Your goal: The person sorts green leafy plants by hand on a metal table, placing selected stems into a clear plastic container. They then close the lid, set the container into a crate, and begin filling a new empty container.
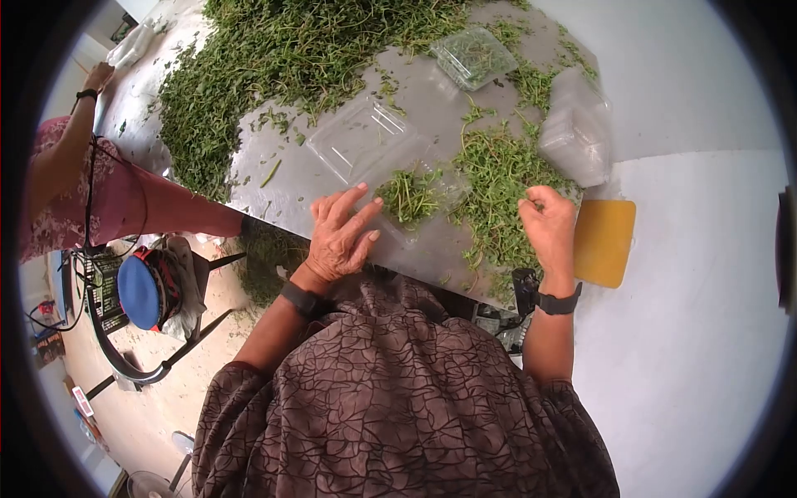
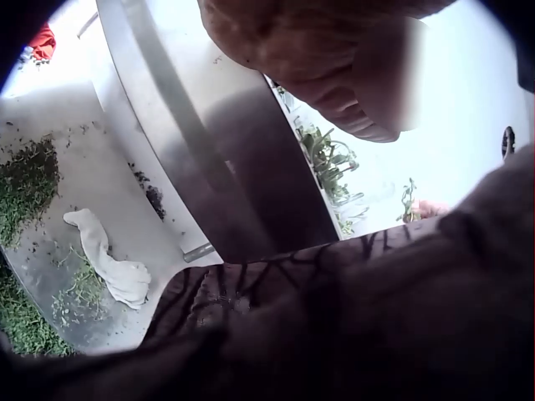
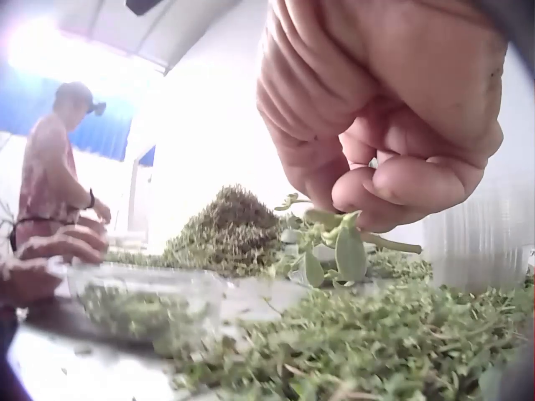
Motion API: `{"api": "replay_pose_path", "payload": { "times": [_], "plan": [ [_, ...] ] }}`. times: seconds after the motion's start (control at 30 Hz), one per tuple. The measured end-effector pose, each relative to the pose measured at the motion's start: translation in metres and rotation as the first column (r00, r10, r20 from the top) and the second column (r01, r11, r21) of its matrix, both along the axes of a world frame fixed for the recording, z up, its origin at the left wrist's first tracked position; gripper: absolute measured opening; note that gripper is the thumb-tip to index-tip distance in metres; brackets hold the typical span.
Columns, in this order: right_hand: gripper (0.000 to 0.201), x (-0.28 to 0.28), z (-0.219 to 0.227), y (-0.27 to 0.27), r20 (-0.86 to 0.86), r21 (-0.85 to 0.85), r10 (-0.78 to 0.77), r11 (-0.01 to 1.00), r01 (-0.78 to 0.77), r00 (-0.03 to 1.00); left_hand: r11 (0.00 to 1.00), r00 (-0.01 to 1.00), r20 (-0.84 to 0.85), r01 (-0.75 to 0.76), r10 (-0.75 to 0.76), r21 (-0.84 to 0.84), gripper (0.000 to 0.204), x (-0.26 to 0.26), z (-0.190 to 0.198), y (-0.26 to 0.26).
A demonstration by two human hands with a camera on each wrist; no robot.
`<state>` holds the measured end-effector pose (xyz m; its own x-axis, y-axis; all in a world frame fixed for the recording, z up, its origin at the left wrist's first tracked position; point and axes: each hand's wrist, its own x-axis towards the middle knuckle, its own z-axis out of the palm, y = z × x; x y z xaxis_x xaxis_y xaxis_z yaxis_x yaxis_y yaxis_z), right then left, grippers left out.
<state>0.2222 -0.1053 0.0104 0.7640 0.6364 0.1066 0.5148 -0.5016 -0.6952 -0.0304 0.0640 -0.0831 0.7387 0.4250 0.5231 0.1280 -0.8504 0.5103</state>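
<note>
My right hand (image 1: 550,228) pinches a small green leafy sprig (image 3: 347,255) between thumb and curled fingers, above a loose spread of greens (image 1: 502,174). In the left wrist view that sprig (image 2: 408,200) shows beside the right fingertips. An opened clear plastic box (image 1: 452,187) lies in front of me with a small heap of greens (image 1: 407,197) inside; its lid (image 1: 359,137) is folded back to the far left. My left hand (image 1: 339,231) is at the box's near left side, fingers extended and apart, holding nothing.
A large pile of greens (image 1: 274,66) covers the table's far left. A filled clear box (image 1: 473,58) stands farther back, and stacked empty boxes (image 1: 575,133) at the right. A yellow stool or board (image 1: 605,243) is beyond the right edge. Another person (image 1: 75,183) stands at left.
</note>
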Motion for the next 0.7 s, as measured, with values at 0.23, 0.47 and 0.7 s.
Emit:
{"api": "replay_pose_path", "payload": {
  "times": [0.23, 0.47, 0.7],
  "plan": [
    [0.010, -0.045, 0.064, 0.025, -0.424, 0.205, 0.030, 0.977, 0.064, 0.905, 0.991, 0.992, -0.038, 0.115, -0.118, -0.066, 0.044, -0.007, 0.010, 0.007],
    [0.019, -0.061, 0.025, 0.032, -0.427, 0.118, 0.060, 0.993, -0.010, 0.902, 0.977, 0.979, -0.055, 0.188, -0.194, -0.101, 0.053, -0.007, -0.004, 0.010],
    [0.023, -0.044, -0.008, 0.015, -0.310, -0.044, 0.046, 0.997, -0.063, 0.949, 0.977, 0.981, 0.027, 0.193, -0.191, -0.091, 0.053, -0.003, -0.006, 0.008]
  ]
}}
